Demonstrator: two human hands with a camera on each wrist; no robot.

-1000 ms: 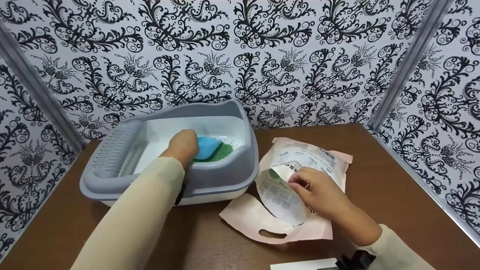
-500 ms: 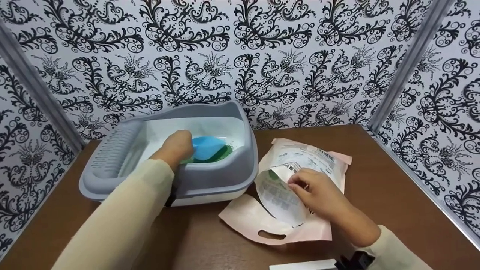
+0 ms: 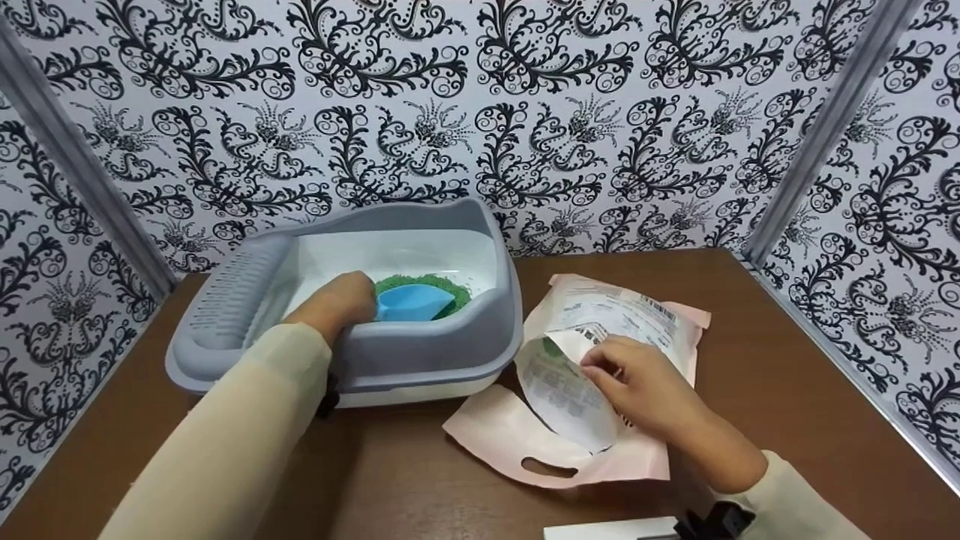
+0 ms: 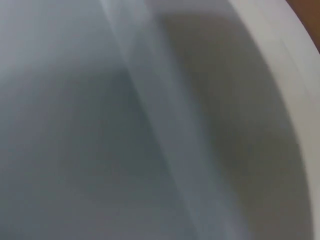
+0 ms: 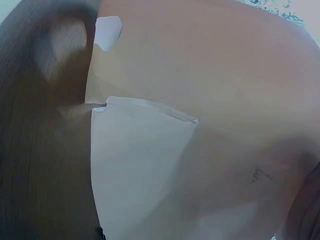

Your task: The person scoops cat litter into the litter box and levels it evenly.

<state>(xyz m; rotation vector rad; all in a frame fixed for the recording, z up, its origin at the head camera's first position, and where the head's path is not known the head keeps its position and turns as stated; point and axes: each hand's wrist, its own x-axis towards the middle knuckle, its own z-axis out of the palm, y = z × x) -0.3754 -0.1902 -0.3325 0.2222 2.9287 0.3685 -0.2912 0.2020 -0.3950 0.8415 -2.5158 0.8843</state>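
My left hand (image 3: pixel 339 301) grips a blue scoop (image 3: pixel 412 303) by its handle, low inside a grey-and-white litter box (image 3: pixel 427 351). Green granules (image 3: pixel 461 294) lie around the scoop at the right end of the box. My right hand (image 3: pixel 645 384) pinches the torn-open edge of a pink-and-white bag (image 3: pixel 570 401) lying on the table, holding its mouth apart; some green shows inside. The left wrist view has only the blurred box wall (image 4: pixel 160 130), no hand. Close up in the right wrist view is the bag's torn surface (image 5: pixel 142 160).
The box and bag stand side by side on a brown table (image 3: pixel 442 487). A white object (image 3: pixel 611 529) lies at the front edge near my right wrist. Patterned walls (image 3: pixel 517 127) close off the back and both sides.
My left hand has shifted left and lower in the box, bringing the scoop down toward the near wall; more green granules show behind it. The right hand keeps its hold on the bag.
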